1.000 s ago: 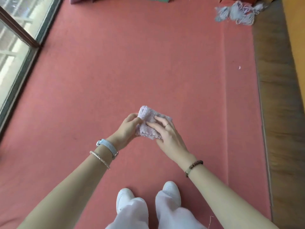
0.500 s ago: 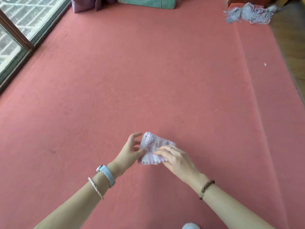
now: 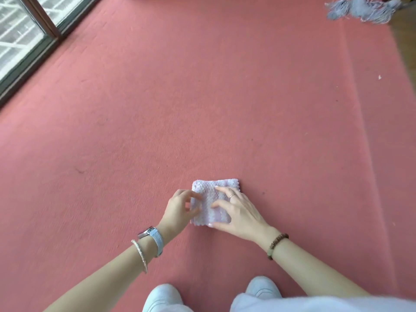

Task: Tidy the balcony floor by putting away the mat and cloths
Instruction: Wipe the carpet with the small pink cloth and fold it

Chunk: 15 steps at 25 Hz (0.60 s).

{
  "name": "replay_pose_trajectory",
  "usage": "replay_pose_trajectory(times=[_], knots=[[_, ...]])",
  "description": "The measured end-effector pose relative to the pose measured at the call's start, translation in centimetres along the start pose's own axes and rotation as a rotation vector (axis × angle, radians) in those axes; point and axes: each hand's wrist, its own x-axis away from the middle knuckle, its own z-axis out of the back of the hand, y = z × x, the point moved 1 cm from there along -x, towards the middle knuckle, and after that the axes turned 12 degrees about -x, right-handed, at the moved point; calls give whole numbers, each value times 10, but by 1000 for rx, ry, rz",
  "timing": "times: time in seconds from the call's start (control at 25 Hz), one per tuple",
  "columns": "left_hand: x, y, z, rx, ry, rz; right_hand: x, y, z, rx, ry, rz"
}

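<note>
- Well, the right hand (image 3: 238,212) lies flat on the folded cloth (image 3: 213,191). Its fingers are straight and a little spread, pressing the cloth down, and the thumb reaches along the near edge.
- The left hand (image 3: 180,208) sits at the cloth's left edge with its fingers loosely curled. I cannot tell from here whether it pinches that edge or only touches it.
- The cloth is directly under and between both hands, so nothing has to be reached for. The right hand covers more of it, and the left has the only free edge.
- It looks close to square, with no marked long axis and its edges lying straight across and straight away from the person.
- It is pale lilac, nubbly and thick, folded into a tidy pad. I'd guess it is soft enough to sag open if lifted by one side only.
- It rests on the pink mat (image 3: 202,109), a little near of the mat's middle and just beyond the person's white shoes (image 3: 162,296).
- A grey fringed cloth (image 3: 360,7) lies bunched at the far right corner, well apart from the hands.
- A glass door frame (image 3: 42,25) runs along the far left.
</note>
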Motion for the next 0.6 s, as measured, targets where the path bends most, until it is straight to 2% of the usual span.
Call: replay_pose_trajectory(times=[0.08, 0.36, 0.6], knots=[[-2, 5, 0, 18, 92, 34, -4, 1, 6, -19, 2, -40], [-12, 19, -13, 62, 159, 166, -11, 9, -5, 81, 34, -86], [-22, 12, -5, 56, 223, 141, -32, 19, -3, 140, 196, 15]])
